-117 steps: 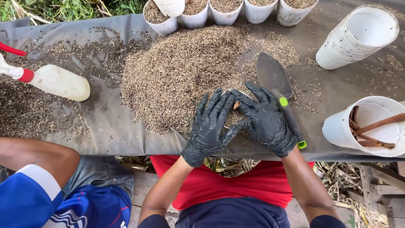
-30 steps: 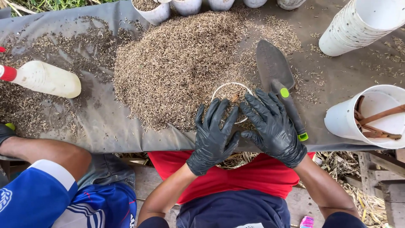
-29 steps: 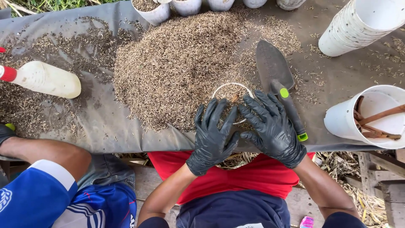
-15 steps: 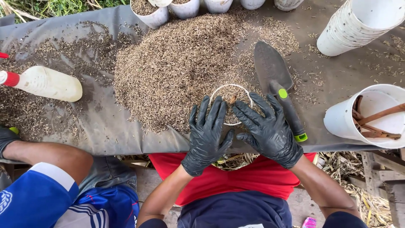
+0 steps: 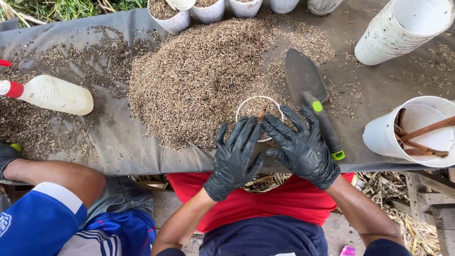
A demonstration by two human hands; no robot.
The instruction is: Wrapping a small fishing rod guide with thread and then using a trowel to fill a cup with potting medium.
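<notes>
A small white cup (image 5: 246, 102), filled with brown husk, stands at the near edge of a large husk pile (image 5: 199, 80). A short brown stick (image 5: 261, 114) pokes up from its filling. My left hand (image 5: 234, 159) and my right hand (image 5: 301, 149), both in black gloves, lie on the near side of the cup with fingers spread. Their fingertips reach its rim and grip nothing. A grey trowel (image 5: 303, 76) with a green-tipped black handle lies just right of my right hand.
A stack of white cups (image 5: 403, 28) lies at the back right. A white cup holding brown sticks (image 5: 379, 137) is at the right edge. A white bottle (image 5: 57, 95) lies left. Filled cups (image 5: 166, 14) line the back. Another person's arm (image 5: 52, 175) rests at the left on the grey sheet (image 5: 118, 151).
My hands, pressed together over the cup earlier, have spread and slid back toward me, uncovering the filled cup and the stick in it.
</notes>
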